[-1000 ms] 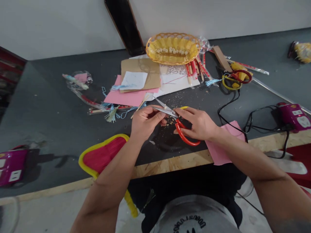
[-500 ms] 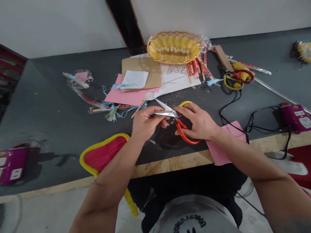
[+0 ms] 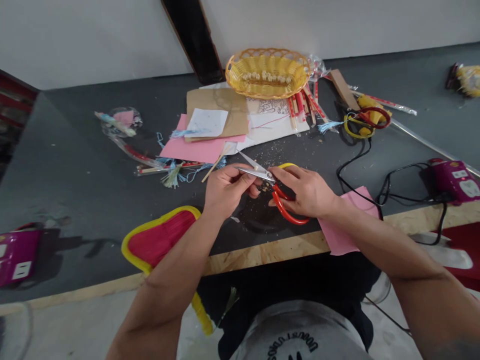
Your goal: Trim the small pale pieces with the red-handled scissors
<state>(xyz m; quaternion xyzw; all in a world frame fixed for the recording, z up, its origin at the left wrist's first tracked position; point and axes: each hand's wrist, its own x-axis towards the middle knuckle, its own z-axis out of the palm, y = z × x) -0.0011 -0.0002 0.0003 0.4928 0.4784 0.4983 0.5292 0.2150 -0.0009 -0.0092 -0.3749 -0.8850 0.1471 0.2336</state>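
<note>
My right hand (image 3: 309, 190) grips a pair of scissors (image 3: 287, 210) with one red and one yellow handle loop. The scissor blades are parted and point left, towards my other hand. My left hand (image 3: 227, 190) is closed in a pinch right at the blades, its thumb by the lower one. Whatever sits between those fingertips is too small or hidden to make out. Beneath both hands, tiny pale crumbs (image 3: 264, 189) are scattered on the dark table. A magenta shape with a fuzzy yellow border (image 3: 159, 235) lies beside my left forearm, partly covered by it.
A yellow woven basket (image 3: 268, 90) stands at the back near pink paper (image 3: 195, 150), brown card (image 3: 213, 100) and tassels (image 3: 174, 175). Another pair of scissors (image 3: 377, 117) lies to the right. Black cables run to a purple power strip (image 3: 455, 182); pink paper (image 3: 345, 235) overhangs the wooden edge.
The scissors have tilted slightly, with the lower blade's tip now higher and the blades a little closer together. Both hands stay in nearly the same place.
</note>
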